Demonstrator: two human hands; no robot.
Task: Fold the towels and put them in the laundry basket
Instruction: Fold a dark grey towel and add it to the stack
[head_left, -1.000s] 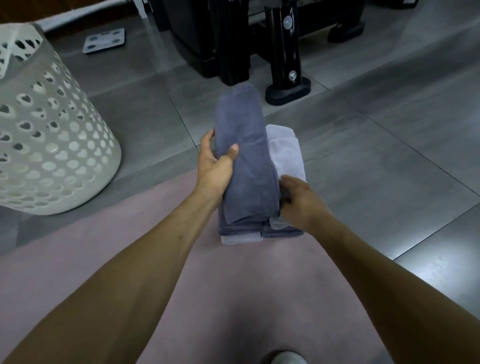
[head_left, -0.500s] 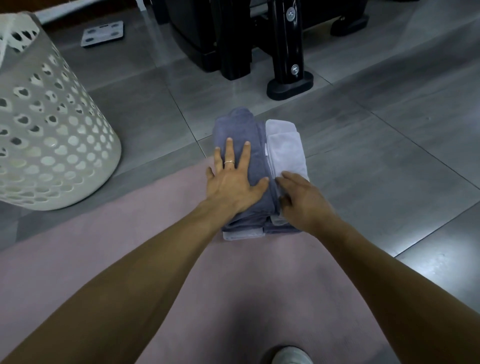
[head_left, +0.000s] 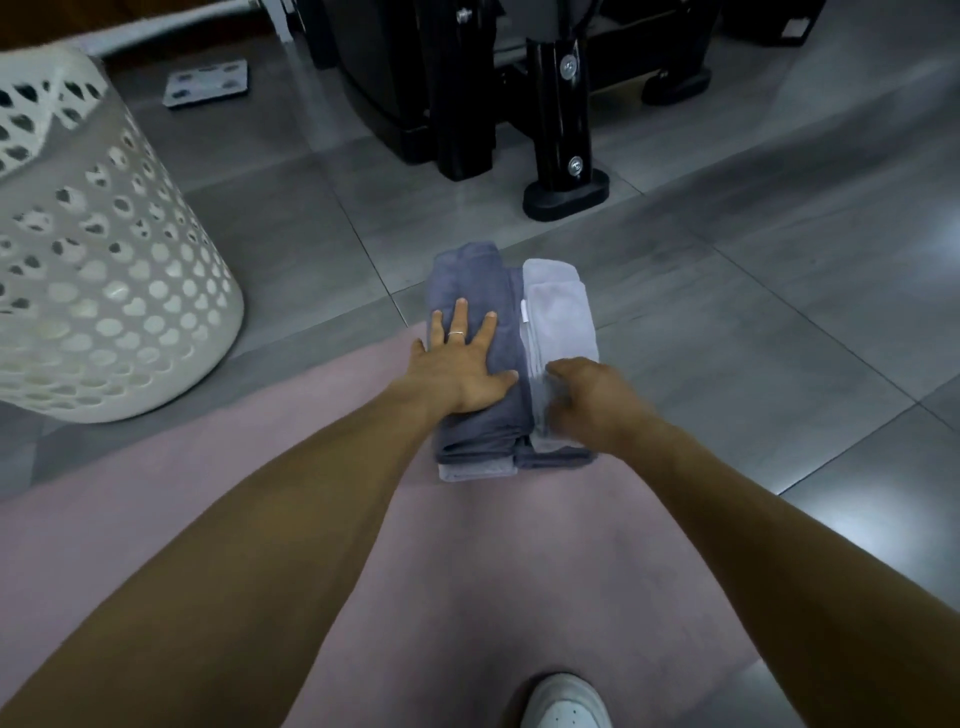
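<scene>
Here, left hand (head_left: 457, 371) flat on dark towel (head_left: 470, 280), right hand (head_left: 592, 400) blurred, grip unclear, laundry basket (head_left: 104, 291) cropped

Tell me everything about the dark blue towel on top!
The dark blue towel looks like soft terry cloth, folded into a long narrow bundle. It lies flat on the left of the towel stack, beside a pale lilac towel. The left hand presses it flat, fingers spread.

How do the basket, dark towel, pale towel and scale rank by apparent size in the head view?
1. basket
2. dark towel
3. pale towel, close to the dark one, partly covered
4. scale, farther off, so true size unsure
</scene>
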